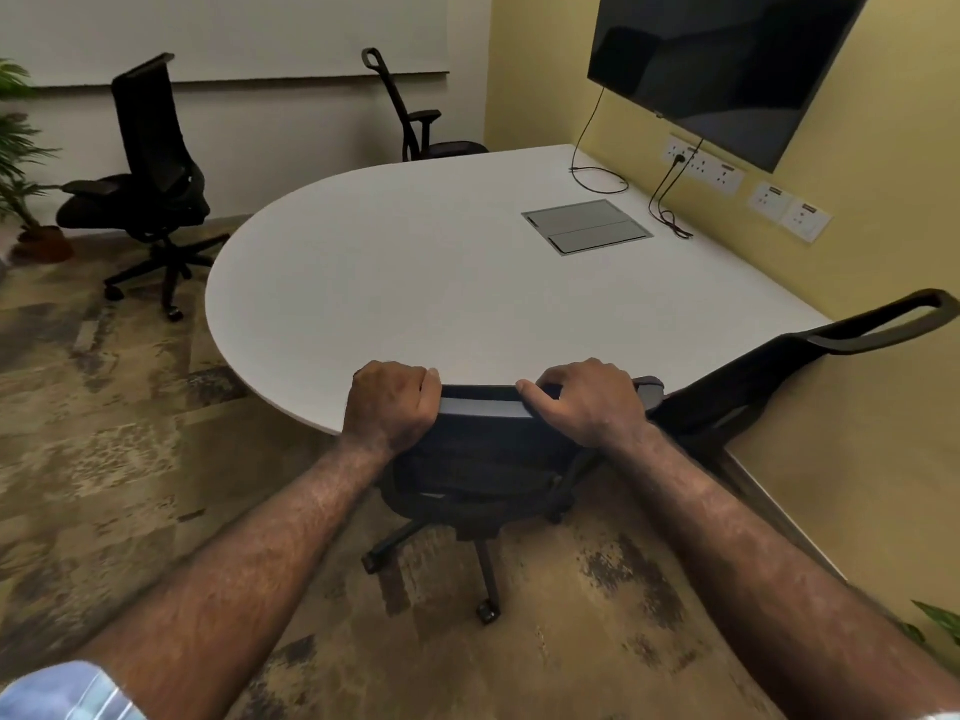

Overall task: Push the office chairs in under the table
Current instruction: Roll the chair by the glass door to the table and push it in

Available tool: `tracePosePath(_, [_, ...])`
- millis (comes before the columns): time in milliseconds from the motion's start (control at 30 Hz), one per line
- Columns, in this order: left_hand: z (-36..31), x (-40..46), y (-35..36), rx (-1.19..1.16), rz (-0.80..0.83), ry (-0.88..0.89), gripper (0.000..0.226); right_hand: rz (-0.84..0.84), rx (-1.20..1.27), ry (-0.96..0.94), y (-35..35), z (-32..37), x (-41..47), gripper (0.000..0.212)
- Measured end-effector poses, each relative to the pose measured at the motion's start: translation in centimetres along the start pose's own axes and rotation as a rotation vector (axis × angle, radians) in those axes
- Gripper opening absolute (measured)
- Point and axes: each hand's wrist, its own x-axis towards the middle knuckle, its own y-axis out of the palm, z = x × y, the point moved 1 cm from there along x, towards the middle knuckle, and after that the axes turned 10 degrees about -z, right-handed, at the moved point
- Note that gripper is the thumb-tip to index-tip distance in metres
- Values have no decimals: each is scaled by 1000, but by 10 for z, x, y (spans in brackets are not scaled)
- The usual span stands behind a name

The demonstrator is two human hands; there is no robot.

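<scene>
Left hand [390, 405] and right hand [589, 400], fingers clamped on black office chair's [488, 459] backrest at worktop [415, 283] edge, lower centre; tilted second chair [779, 371] touching right; two chairs [148, 179] [415, 122] apart upper left.

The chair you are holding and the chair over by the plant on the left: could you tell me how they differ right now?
The held chair is at the table edge, with the left hand and right hand gripping its back; the chair by the plant stands clear of the table, untouched. The held chair faces the table; the other faces away, towards the plant. Both are black, on wheeled bases.
</scene>
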Motion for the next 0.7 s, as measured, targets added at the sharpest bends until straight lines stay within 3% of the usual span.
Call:
tracePosePath(267, [-33,0,3,41,57,-45,43,-5,-18,10,-5,-31,6,70])
tracePosePath(500, [-42,-10,-5,-18,-17,-169,38,28,11,-36,-8,-30,7,63])
tracePosePath(700, [-45,-24,-16,-22,63,-258,40,49,42,-79,-11,-21,-8,67])
